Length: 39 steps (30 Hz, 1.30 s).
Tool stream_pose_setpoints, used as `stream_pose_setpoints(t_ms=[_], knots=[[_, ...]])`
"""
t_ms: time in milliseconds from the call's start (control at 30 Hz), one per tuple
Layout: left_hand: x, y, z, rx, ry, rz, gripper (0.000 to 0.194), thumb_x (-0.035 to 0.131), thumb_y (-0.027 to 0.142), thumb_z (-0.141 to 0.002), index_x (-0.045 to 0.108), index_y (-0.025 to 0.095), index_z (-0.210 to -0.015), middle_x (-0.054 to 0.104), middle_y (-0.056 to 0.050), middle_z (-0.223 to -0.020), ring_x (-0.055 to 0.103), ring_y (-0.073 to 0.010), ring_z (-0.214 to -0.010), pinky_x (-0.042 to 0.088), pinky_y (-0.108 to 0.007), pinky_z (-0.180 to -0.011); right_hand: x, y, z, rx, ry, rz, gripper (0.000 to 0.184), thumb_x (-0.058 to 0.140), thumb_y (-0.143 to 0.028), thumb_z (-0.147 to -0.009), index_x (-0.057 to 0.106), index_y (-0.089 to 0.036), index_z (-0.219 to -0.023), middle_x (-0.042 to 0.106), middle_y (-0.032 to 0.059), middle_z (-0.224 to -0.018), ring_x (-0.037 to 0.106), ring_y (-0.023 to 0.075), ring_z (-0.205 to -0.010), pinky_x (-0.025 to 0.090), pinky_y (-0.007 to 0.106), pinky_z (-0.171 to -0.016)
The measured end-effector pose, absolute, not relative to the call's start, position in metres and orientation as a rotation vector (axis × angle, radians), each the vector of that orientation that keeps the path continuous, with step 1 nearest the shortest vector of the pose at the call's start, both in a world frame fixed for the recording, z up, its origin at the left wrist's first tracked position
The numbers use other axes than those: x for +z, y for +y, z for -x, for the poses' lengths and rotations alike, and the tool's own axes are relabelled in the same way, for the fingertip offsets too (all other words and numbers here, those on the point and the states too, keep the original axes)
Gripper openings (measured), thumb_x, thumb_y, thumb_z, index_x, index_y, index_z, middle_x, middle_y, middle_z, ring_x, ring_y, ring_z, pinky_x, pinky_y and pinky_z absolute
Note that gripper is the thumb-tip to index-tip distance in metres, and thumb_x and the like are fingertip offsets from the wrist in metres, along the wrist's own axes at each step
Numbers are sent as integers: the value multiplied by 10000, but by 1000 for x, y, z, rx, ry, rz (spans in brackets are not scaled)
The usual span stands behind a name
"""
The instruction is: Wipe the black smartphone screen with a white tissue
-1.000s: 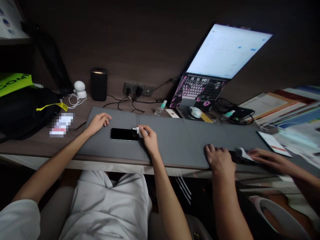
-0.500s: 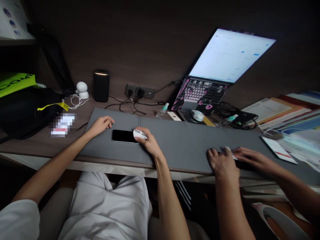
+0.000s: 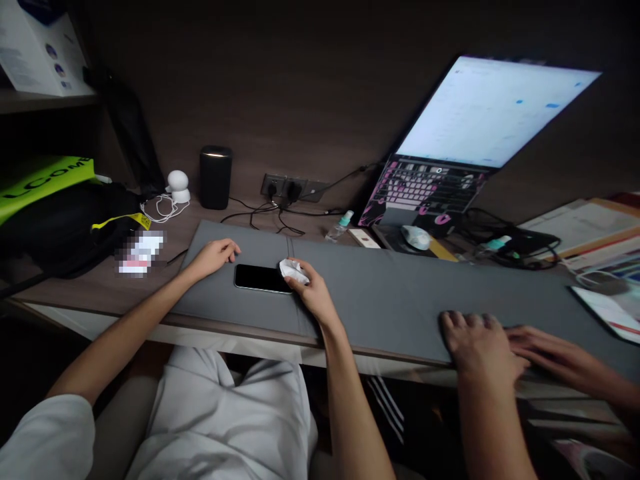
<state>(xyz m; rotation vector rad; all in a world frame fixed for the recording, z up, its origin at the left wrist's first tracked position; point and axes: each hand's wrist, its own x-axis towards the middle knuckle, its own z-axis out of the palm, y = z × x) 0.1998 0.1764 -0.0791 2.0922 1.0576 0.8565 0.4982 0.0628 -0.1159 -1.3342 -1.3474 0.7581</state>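
A: The fingers [image 3: 300,279] of the right hand [image 3: 314,295] are curled shut around a crumpled white wipe [image 3: 292,270], soft and wrinkled, pressing it against the right end of the phone [image 3: 262,278].

B: And the phone itself?

A: A flat black slab with rounded corners and a glossy dark face. It lies flat on the grey mat [image 3: 380,293], between the person's two hands, near the mat's stitched seam.

B: What is the left hand [image 3: 213,255] doing?

A: It rests on the mat just left of the phone, fingers loosely bent and holding nothing. It does not touch the phone.

B: Describe the mat.

A: Smooth, matte, leather-like, a long rectangle that covers much of the brown wood-grain desk [image 3: 100,287].

B: Anything behind it?

A: A dark cylindrical speaker [image 3: 215,177], a small rounded white gadget [image 3: 178,186] with coiled white cord, tangled black cables [image 3: 265,213] at a wall socket, and an open laptop [image 3: 450,153] with a bright screen and pink-patterned keys. A black bag [image 3: 60,227] sits at the left.

B: Whose hands are at the right?

A: A second person's hands [image 3: 483,340], laid flat on the mat's near edge, well apart from the phone.
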Motion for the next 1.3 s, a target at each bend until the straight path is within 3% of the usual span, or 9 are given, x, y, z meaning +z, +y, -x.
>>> stream_pose_setpoints(t_ms=[200, 367, 567, 733, 1000, 1300], knots=[[-73, 170, -200, 810, 1072, -2122, 394, 451, 401, -1058, 764, 162, -1043, 741, -40, -831, 655, -164, -766, 469, -273, -770, -113, 60, -499, 793, -1379, 1335, 670, 794, -519, -755, 733, -165, -1320, 762, 128, -1295, 687, 301, -1129, 488, 436, -1084], [-70, 166, -201, 711, 1024, -2234, 344, 619, 484, -995, 774, 188, -1075, 737, -17, -845, 657, -168, -801, 446, -274, -777, -113, 59, -497, 767, -1378, 1352, 677, 779, -544, -760, 737, -149, -1308, 758, 138, -1304, 680, 311, -1149, 485, 434, -1082], [-68, 167, -201, 622, 969, -2346, 279, 741, 435, -921, 792, 212, -1081, 663, 15, -764, 605, -164, -772, 419, -280, -796, -113, 59, -499, 741, -1418, 1334, 631, 717, -548, -823, 734, -154, -1316, 753, 146, -1331, 686, 314, -1160, 491, 448, -1090], [-66, 166, -201, 613, 982, -2373, 240, 668, 400, -982, 800, 224, -1078, 720, -11, -820, 641, -193, -854, 435, -302, -872, -115, 59, -499, 715, -1438, 1331, 593, 679, -551, -863, 742, -173, -1314, 748, 134, -1351, 678, 315, -1201, 474, 465, -1131], [-67, 165, -202, 623, 1014, -2404, 251, 640, 369, -999, 808, 204, -1086, 660, -12, -746, 621, -188, -792, 417, -285, -808, -114, 59, -499, 714, -1456, 1349, 599, 683, -550, -864, 742, -154, -1310, 758, 141, -1322, 687, 309, -1156, 492, 451, -1091], [-62, 158, -199, 632, 1078, -2154, 478, 513, 471, -1069, 770, 158, -1324, 541, 40, -460, 581, -171, -530, 438, -262, -692, -118, 61, -499, 688, -1443, 1347, 621, 693, -578, -862, 742, -157, -1315, 749, 147, -1336, 680, 314, -1184, 480, 464, -1121]])
